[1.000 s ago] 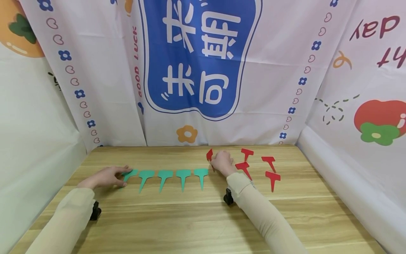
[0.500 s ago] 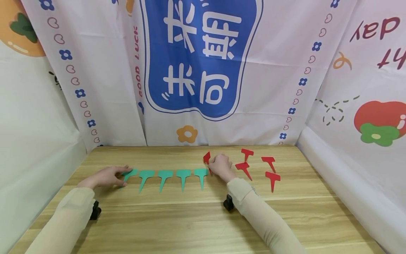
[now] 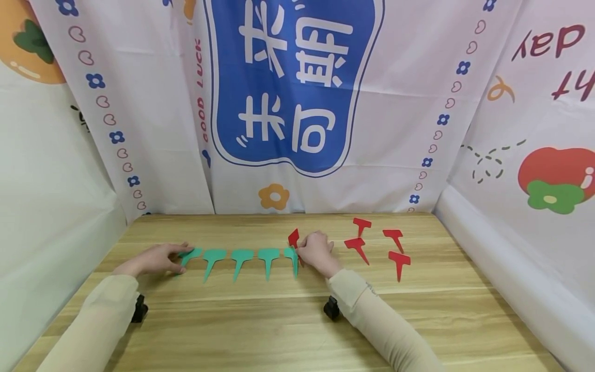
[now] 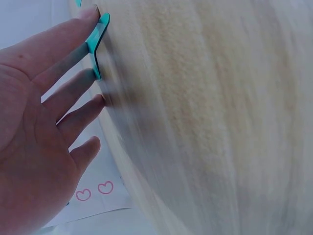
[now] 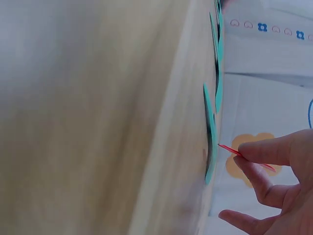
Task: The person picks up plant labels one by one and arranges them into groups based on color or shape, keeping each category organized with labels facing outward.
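The right hand (image 3: 317, 251) pinches a flat red T-shaped tag (image 3: 294, 238), tilted up off the wooden table (image 3: 288, 330) just over the right end of the green tag row (image 3: 241, 258); its stem is hidden behind the fingers. Left, the left hand (image 3: 158, 258) lies flat, fingertips touching the leftmost green tag (image 4: 96, 41). Four red tags (image 3: 376, 245) lie farther right.

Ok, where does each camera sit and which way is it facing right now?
Head: worn on the head, looks forward and down at the table; both hands and sleeves show.
Left wrist: beside the left hand, whose straight fingers touch a green tag.
Right wrist: beside the right hand, which pinches a red tag.
Shared: head and right wrist both show the red tag and the green row.
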### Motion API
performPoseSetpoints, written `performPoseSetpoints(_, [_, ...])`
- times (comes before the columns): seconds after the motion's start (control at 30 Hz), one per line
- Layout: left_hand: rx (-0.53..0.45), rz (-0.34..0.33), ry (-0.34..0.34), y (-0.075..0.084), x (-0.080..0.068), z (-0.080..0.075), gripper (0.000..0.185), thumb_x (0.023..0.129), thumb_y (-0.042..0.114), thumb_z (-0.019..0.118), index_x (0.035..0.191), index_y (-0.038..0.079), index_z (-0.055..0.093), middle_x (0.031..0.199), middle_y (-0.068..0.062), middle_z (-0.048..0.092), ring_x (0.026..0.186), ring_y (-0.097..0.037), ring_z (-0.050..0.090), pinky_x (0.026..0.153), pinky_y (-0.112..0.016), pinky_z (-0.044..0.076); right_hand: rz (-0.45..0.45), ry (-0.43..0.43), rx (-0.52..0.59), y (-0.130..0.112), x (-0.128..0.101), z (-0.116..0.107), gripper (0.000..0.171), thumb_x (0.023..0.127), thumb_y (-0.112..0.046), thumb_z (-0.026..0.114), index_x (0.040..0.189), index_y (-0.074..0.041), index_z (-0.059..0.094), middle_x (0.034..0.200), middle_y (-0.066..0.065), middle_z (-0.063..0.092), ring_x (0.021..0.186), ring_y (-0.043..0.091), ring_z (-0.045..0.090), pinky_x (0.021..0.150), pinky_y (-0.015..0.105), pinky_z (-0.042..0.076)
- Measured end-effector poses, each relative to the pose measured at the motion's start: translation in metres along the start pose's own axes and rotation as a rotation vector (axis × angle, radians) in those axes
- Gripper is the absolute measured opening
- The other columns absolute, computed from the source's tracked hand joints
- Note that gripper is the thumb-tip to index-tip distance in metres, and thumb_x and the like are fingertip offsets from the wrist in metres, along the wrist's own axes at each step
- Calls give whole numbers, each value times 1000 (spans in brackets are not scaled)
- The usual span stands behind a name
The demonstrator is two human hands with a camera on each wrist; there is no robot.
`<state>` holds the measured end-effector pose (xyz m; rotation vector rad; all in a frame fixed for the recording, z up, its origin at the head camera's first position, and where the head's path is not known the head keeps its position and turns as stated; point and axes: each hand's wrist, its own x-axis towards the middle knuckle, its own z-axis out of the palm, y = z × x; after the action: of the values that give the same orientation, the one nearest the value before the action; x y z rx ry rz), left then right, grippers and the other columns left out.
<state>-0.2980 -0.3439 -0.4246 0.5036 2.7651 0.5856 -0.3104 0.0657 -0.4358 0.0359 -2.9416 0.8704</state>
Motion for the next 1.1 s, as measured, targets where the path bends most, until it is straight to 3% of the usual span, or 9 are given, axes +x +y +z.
performPoseSetpoints(0.23, [-22, 11, 4, -4, 3, 1, 71, 80, 36, 73, 139, 4, 47, 149, -26, 30, 132, -54, 27, 101, -69, 28, -58, -11, -1, -14, -15, 3, 27, 81, -22, 72, 55, -16, 65, 106, 11, 61, 124, 37, 44, 106, 72, 15])
performPoseSetpoints(0.57, [-37, 5, -5, -5, 3, 1, 73, 80, 37, 73, 139, 5, 46, 150, -25, 30, 133, -54, 26, 101, -70, 26, -119, -29, -75, -33, -30, 10, 26, 78, -25, 73, 55, -19, 65, 94, 6, 61, 110, 32, 51, 94, 63, 31])
performPoseSetpoints(1.1, [-34, 1, -2, -7, 4, 2, 72, 80, 37, 73, 140, 5, 46, 150, -25, 29, 133, -54, 25, 101, -70, 26, -188, -98, -13, -61, -48, 27, 32, 81, -23, 71, 51, -19, 62, 107, 6, 63, 121, 34, 46, 103, 75, 16])
